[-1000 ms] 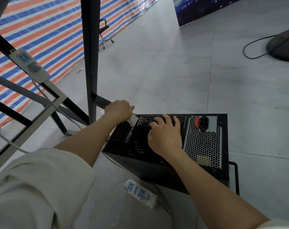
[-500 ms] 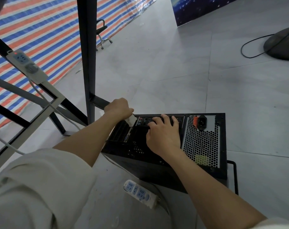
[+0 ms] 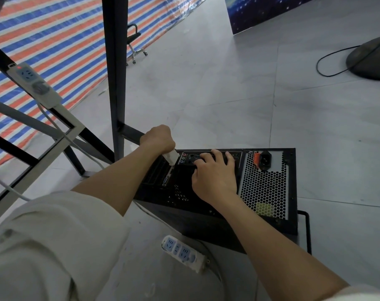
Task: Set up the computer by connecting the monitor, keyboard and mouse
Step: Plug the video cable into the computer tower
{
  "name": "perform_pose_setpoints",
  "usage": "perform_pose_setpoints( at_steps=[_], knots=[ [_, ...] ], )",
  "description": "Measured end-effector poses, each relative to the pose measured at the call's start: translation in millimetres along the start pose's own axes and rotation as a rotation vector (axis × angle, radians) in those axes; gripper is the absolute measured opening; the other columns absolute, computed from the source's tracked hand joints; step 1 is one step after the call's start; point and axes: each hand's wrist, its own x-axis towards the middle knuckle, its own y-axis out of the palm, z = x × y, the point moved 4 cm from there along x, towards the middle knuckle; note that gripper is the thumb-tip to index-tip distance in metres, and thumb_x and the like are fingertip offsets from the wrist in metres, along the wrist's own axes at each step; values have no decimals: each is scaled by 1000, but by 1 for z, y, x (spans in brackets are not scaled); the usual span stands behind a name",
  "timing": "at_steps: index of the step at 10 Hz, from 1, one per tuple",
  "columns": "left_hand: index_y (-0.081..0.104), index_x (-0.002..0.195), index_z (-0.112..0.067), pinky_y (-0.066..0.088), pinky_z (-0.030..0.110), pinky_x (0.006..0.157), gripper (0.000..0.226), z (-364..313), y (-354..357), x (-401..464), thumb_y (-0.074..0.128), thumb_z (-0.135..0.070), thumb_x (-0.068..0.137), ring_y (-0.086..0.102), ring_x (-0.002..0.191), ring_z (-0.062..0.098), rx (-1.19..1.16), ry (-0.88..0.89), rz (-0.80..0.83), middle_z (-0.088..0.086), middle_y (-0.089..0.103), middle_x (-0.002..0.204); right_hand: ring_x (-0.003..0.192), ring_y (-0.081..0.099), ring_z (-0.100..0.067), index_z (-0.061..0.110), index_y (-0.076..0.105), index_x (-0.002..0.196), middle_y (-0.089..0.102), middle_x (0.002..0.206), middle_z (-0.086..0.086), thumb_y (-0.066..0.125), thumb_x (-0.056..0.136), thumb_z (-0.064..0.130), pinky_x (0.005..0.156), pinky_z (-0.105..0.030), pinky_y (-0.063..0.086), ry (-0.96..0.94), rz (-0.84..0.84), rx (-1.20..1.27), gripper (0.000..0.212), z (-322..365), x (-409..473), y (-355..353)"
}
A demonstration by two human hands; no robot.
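While the computer case (image 3: 217, 192) lies on a grey tiled floor (image 3: 217, 94) with its rear panel turned up toward the camera, a person bends over it with both bare arms stretched out. The left hand (image 3: 157, 139) is curled tight round a white plug (image 3: 171, 157), whose tip meets the panel just beside the small round audio jacks; the cable behind the plug is hidden inside the fist. The right hand (image 3: 214, 172) rests flat on the panel with fingers spread and relaxed, gripping nothing, its fingertips (image 3: 215, 153) covering the row of ports so that they cannot be made out. A blue port (image 3: 165, 181) shows lower on the panel, near the left forearm. Right of the hand sit a mesh grille (image 3: 264, 187) and a black power socket (image 3: 264, 159) with an orange switch beside it. A white power strip (image 3: 182, 253) lies on the floor just in front of the case, partly behind a pale sleeve (image 3: 43, 246). A second power strip (image 3: 33, 83) hangs on the black metal desk frame (image 3: 114, 72), its red light lit. Beyond stand a striped red, white and blue tarp (image 3: 54, 40), an office chair (image 3: 134, 44) cut off by the frame, a dark starry board at the top edge, and a dark round base (image 3: 371, 57) with a black cord (image 3: 328, 61), cut off at right.
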Motion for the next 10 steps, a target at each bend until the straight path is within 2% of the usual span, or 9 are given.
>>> perform_pose_setpoints(
  at_steps=[2,3,4,5,6,7,8,9,10],
  knots=[
    [65,88,-7,54,32,71,21,9,3,4,58,-25,81,61,75,23,-137,1,35,8,64,86,142,17,-24,19,50,132,38,146,0,37,95,32,115,-48,3,-4,-9,4,42,0,0,0],
    [67,93,-7,52,32,70,21,11,3,4,59,-24,83,62,83,23,-78,19,27,7,66,93,141,17,-24,19,50,132,39,146,-1,37,95,32,115,-48,4,-4,-10,1,42,0,0,0],
    [57,91,-8,40,31,69,26,6,0,0,52,-33,92,54,84,24,81,18,-27,6,57,92,141,17,-24,19,50,132,39,146,-1,37,95,32,115,-48,3,-3,-14,7,42,0,0,-1],
    [53,94,-11,37,32,71,28,5,3,0,48,-38,93,54,87,25,109,22,-44,6,56,95,141,17,-24,19,50,132,39,146,-1,37,95,31,115,-47,3,-5,-12,16,41,0,-1,-1],
    [56,100,-11,39,31,71,24,8,9,1,50,-31,89,58,92,27,87,41,-28,8,61,103,141,17,-24,19,50,132,39,146,-1,37,95,31,115,-47,3,-7,-13,18,41,0,-1,-1],
    [52,89,-9,38,32,71,30,7,11,0,46,-38,94,56,89,28,84,-1,-40,12,62,103,141,18,-24,19,51,131,39,145,0,37,95,31,115,-47,4,-1,-16,16,40,1,0,-1],
    [54,95,-10,37,31,70,33,7,11,-1,45,-41,93,55,90,27,89,5,-86,8,61,103,141,18,-24,19,51,131,39,146,0,37,95,31,115,-47,4,-1,-11,17,41,0,0,-1],
    [56,107,-11,38,32,72,29,10,12,-3,46,-34,92,58,98,28,67,41,-133,7,61,107,141,17,-24,19,51,131,39,146,0,37,95,31,115,-47,4,-3,-9,19,41,0,0,-1],
    [59,103,-11,39,33,71,34,11,14,-2,44,-39,95,58,97,28,93,57,-163,10,63,106,141,18,-24,19,51,131,40,145,0,37,95,32,115,-48,4,0,-13,16,41,0,0,-1]
  ],
)
